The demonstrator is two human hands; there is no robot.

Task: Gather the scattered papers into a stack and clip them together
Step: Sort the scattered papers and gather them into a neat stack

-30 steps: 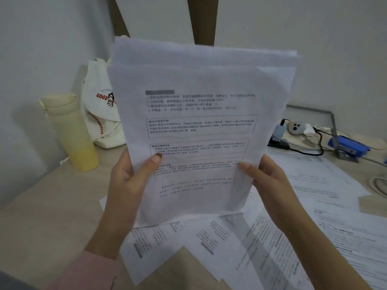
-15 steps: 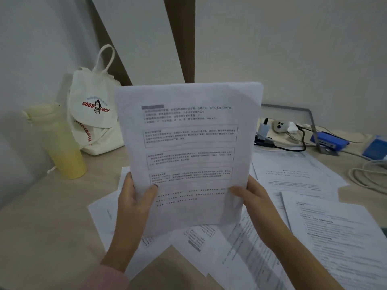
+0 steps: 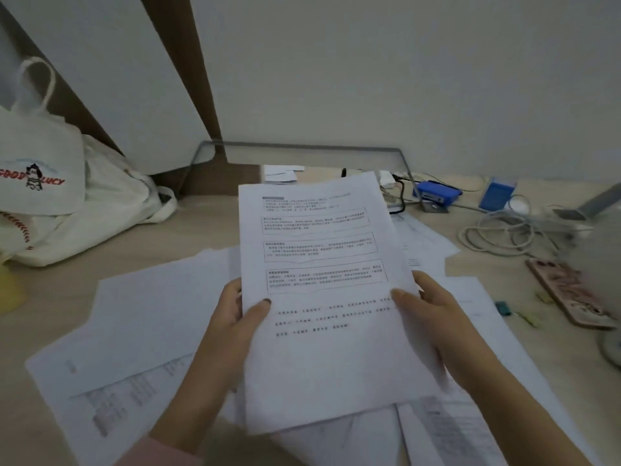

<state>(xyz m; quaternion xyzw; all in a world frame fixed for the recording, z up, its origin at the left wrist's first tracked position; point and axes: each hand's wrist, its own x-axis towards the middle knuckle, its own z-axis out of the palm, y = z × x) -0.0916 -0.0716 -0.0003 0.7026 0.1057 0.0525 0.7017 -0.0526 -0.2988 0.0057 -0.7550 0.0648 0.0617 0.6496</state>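
Observation:
I hold a stack of printed white papers (image 3: 322, 351) in both hands above the desk, tilted away from me. My left hand (image 3: 232, 327) grips its left edge, thumb on the top page. My right hand (image 3: 433, 317) grips the right edge the same way. More loose printed sheets (image 3: 134, 317) lie scattered on the desk under and around the stack, to the left and to the right (image 3: 477, 428). A few small coloured clips (image 3: 504, 309) lie on the desk at the right, beside a phone.
A white tote bag (image 3: 67, 210) leans at the back left. A glass stand (image 3: 302, 153), a blue box (image 3: 437, 193), a small blue carton (image 3: 497, 195) and coiled cables (image 3: 497, 233) sit at the back right. A patterned phone (image 3: 568, 290) lies at the right. Wooden desk (image 3: 47, 274) shows at left.
The stack has come down from upright in front of the camera to a flatter tilt low over the desk, its sheets now squared. The view has swung right and down.

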